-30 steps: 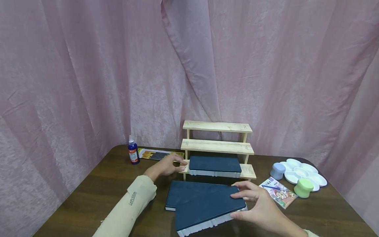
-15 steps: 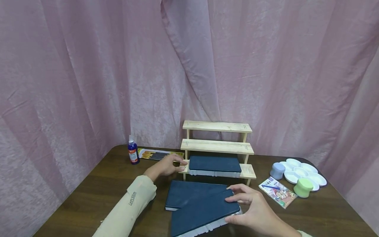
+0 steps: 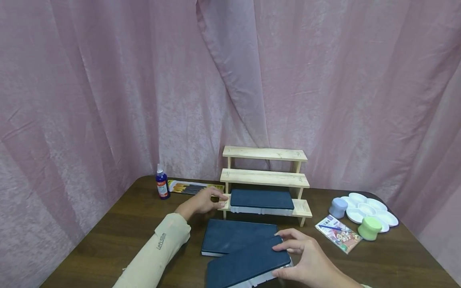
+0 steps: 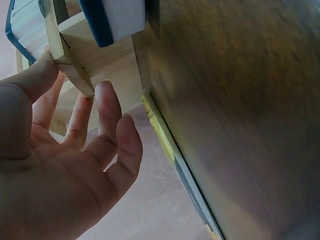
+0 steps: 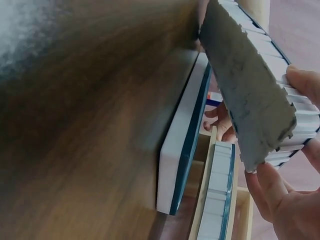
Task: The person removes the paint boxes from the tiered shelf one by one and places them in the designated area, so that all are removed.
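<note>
My left hand pinches the left end of the lowest board of a three-step wooden stand, thumb on one face and fingers on the other. My right hand grips the right end of a flat box with a dark blue top and ribbed white sides. This box is tilted, and its rough grey underside shows in the right wrist view. Partly behind it, a similar blue-topped box lies on the table before the stand. Another blue-topped box sits on the lowest board.
At the back left are a blue bottle and a pack of brushes. To the right lie a picture booklet with a blue pen, a blue sponge, a green sponge and a white palette. A pink curtain hangs behind the table.
My right hand has moved left and slightly towards me with the held box, showing more of the box on the table. The left hand has stayed on the stand.
</note>
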Motion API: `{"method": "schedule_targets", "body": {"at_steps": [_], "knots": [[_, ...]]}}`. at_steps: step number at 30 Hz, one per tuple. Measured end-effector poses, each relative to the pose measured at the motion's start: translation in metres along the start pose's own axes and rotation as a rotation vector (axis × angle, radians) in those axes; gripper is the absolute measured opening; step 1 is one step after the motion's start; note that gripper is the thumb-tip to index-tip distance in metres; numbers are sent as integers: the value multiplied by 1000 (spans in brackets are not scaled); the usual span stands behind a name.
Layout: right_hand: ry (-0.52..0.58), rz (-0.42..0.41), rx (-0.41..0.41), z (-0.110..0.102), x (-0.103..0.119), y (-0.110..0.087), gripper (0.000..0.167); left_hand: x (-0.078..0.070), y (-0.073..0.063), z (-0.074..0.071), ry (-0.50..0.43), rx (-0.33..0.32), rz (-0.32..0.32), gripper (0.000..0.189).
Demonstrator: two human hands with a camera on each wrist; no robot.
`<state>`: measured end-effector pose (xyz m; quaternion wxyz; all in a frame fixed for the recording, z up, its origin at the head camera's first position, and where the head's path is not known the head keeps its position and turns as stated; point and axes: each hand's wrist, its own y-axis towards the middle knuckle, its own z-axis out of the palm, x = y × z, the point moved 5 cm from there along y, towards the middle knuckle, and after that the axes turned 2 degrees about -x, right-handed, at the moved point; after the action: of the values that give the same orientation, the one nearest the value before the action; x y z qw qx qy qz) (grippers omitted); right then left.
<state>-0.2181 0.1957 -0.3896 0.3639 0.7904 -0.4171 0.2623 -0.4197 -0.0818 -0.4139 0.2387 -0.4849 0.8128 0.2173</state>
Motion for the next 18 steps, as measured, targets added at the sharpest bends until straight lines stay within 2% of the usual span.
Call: {"method": "schedule_targets", "body": {"at_steps": [6,11,18], "knots": [[31,-6,51,4,-4,-5,32,1,0,0,-7,-3,-17,21],[90,-51,82,7,-7,-8,32,0,0,0,-13,-5,-24,21],[236,-96,156,10,-10,-12,36,0,1,1,-13,-6,-23,21]]}}
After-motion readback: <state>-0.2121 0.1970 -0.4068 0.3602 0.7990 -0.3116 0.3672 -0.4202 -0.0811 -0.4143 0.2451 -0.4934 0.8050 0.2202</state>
